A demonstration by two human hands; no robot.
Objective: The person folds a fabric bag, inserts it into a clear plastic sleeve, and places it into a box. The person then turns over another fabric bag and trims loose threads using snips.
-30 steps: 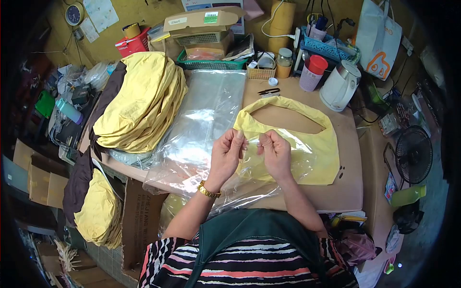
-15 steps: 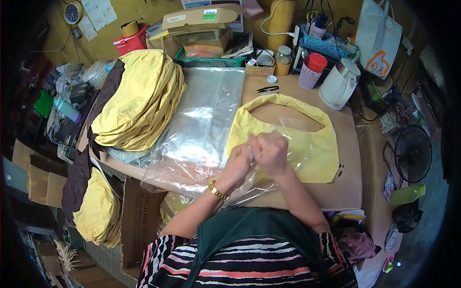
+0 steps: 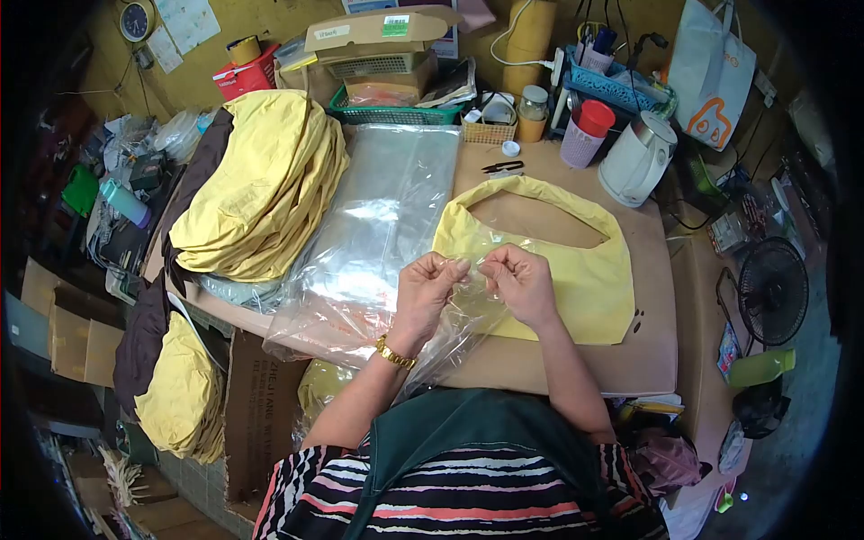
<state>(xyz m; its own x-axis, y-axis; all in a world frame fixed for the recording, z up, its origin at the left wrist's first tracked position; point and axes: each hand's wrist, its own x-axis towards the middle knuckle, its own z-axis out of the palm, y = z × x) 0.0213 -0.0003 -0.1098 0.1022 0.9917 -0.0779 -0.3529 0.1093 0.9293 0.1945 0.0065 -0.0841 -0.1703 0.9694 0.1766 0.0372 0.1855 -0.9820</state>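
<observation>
Far to the left of the left hand, a big pile of yellow cloth (image 3: 261, 180) sits on the tabletop (image 3: 652, 270). Nearer that hand, a shiny stack of clear plastic (image 3: 391, 189) lies flat. The left hand (image 3: 432, 286), with a gold band (image 3: 396, 353) at its wrist, is nearly closed, thumb and finger pinching a thin clear bag (image 3: 468, 317). The thin bag is between and below the two hands. The right hand (image 3: 520, 286) is curled the same way, just beside the left one, and looks to be pinching it too. Under the right hand and out to its right, a yellow bag (image 3: 585, 288) with a loop handle lies flat. The step in hand looks like pulling the thin edges apart. The next move seems to call for a soft, sure pinch, since thin plastic may slip or stick together.
</observation>
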